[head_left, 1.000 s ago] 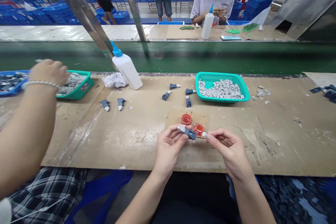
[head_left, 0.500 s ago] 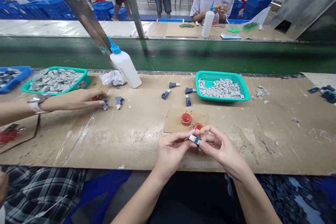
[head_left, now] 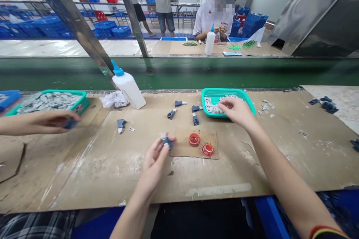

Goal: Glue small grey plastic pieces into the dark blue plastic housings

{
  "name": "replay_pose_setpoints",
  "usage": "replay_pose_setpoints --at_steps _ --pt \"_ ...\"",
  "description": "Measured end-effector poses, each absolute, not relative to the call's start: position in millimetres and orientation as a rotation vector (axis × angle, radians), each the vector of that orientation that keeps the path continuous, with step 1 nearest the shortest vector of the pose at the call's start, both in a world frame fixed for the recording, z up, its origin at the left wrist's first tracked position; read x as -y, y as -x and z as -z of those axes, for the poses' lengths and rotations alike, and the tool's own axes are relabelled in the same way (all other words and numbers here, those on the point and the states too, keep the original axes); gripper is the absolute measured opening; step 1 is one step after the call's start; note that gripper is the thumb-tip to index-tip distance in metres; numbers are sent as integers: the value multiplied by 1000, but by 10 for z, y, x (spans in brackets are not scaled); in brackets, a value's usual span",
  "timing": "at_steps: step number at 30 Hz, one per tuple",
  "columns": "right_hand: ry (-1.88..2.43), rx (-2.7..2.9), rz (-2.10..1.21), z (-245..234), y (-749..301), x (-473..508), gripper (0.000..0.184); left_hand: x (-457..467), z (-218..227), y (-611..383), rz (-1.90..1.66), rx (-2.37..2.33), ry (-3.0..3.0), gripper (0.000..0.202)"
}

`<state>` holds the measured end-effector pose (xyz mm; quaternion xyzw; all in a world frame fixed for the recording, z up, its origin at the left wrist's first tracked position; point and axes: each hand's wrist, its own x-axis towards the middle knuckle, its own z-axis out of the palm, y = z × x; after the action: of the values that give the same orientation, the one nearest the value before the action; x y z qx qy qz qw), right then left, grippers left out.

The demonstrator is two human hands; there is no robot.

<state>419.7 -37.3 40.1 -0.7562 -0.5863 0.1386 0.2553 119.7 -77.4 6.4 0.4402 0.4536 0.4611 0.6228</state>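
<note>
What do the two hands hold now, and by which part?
The left hand pinches a small dark blue part by its body. The right hand is at grey pieces in a teal basket; a hold cannot be told.

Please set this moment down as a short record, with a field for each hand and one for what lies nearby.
Left hand: pinching a small dark blue part
Right hand: fingers on grey pieces in a teal mesh basket
Nearby: two red cups on a cardboard sheet
Co-worker's hand: at the left, holding a dark part
</note>
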Motion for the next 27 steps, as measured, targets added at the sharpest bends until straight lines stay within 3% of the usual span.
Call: replay_pose_setpoints --at_steps 4,8,13,16,23,27 --pt "2290 1557 -277 -255 -4639 -251 15 503 14 -632 -1166 -1227 -1016 54" --pt "2466 1475 -225 -115 -4615 -484 14 199 75 -177 -1219 -1463 -1315 44" --pt "2546 1461 -127 -17 -4435 -512 20 -157 71 20 -989 -1736 -1853 30" --pt "2548 1453 -81 -11 -4359 -532 23 -331 21 -99 -857 -1773 -2043 32" --pt "2357 1505 -56 -247 -4335 -323 24 -487 -95 -847 -741 -1584 -2457 42" --pt "1927 1501 -204 -317 -4154 379 20 -513 -95 -1292 -619 -1397 -2525 40"
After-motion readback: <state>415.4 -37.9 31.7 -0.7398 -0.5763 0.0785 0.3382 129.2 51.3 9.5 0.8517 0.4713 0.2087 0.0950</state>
